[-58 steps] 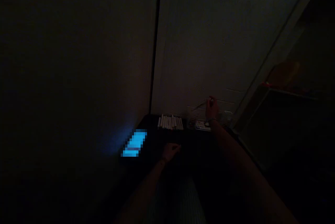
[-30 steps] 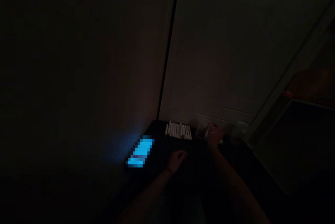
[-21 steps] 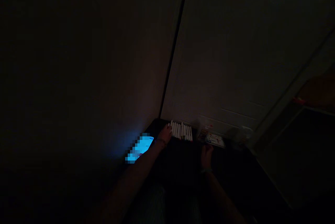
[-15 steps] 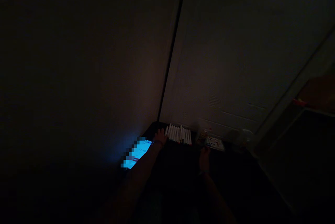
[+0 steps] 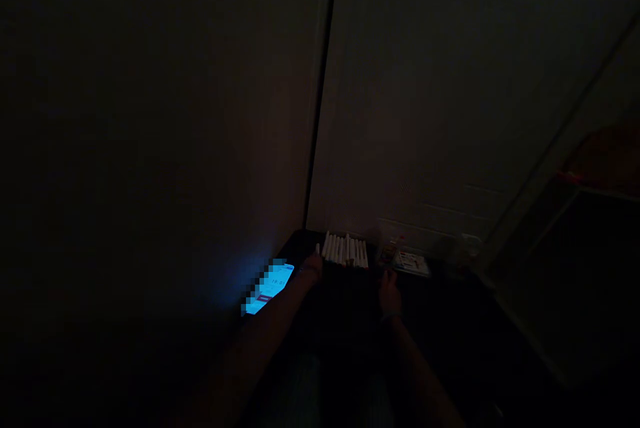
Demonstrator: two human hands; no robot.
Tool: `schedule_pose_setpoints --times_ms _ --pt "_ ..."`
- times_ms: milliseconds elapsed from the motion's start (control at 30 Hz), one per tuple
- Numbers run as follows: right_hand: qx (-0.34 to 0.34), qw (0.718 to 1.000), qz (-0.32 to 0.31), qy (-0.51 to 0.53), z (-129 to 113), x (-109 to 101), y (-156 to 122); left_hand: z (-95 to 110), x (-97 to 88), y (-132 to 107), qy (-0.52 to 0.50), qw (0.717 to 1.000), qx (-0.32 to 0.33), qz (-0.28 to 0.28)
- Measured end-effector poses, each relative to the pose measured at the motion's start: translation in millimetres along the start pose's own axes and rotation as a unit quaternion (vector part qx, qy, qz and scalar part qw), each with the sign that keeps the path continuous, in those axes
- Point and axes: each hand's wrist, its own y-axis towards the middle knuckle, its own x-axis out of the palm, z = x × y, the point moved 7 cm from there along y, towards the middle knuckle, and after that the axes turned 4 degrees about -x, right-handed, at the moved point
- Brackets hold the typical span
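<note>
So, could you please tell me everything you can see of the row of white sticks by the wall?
The row of white sticks is a tight line of slim pale cylinders lying side by side on the dark tabletop, ends toward the wall. The dim light hides their material and count. The left hand is at the row's left end; actual contact cannot be told. The glowing phone screen lies to their left, small packets to their right.
</note>
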Motion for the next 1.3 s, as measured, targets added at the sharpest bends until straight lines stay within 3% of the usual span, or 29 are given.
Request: schedule_pose_setpoints --times_ms 167,233,367,433,567,700,800,933,1067,1300 --pt "-0.054 0.997 -0.027 0.057 -20 2 -8 7 -8.3 -35 -0.053 0.998 0.009 0.043" --pt "-0.073 0.987 -0.072 0.125 -32 12 -17 14 0.9 -56 -0.209 0.974 0.068 0.057" --pt "-0.062 0.952 -0.161 0.255 -53 35 -40 30 58.0 -91 -0.345 0.925 0.12 -0.107" --pt "-0.08 0.942 -0.17 0.278 -60 37 -49 35 76.6 -102 -0.368 0.909 0.121 -0.154" --pt "-0.087 0.946 -0.143 0.279 -60 31 -55 41 82.3 -108 -0.374 0.904 0.14 -0.151" --pt "-0.074 0.955 -0.114 0.264 -53 27 -50 54 80.5 -113 -0.318 0.908 0.22 -0.161" --pt "-0.066 0.961 -0.091 0.254 -51 26 -47 60 76.2 -117 -0.294 0.91 0.26 -0.135" --pt "-0.062 0.961 -0.086 0.255 -51 24 -47 60 72.7 -120 -0.363 0.891 0.242 -0.126" --pt "-0.066 0.96 -0.124 0.242 -52 29 -48 56 74.6 -120 -0.425 0.869 0.212 -0.137" --pt "-0.066 0.961 -0.138 0.231 -50 35 -49 46 90.7 -111 -0.463 0.854 0.156 -0.18"
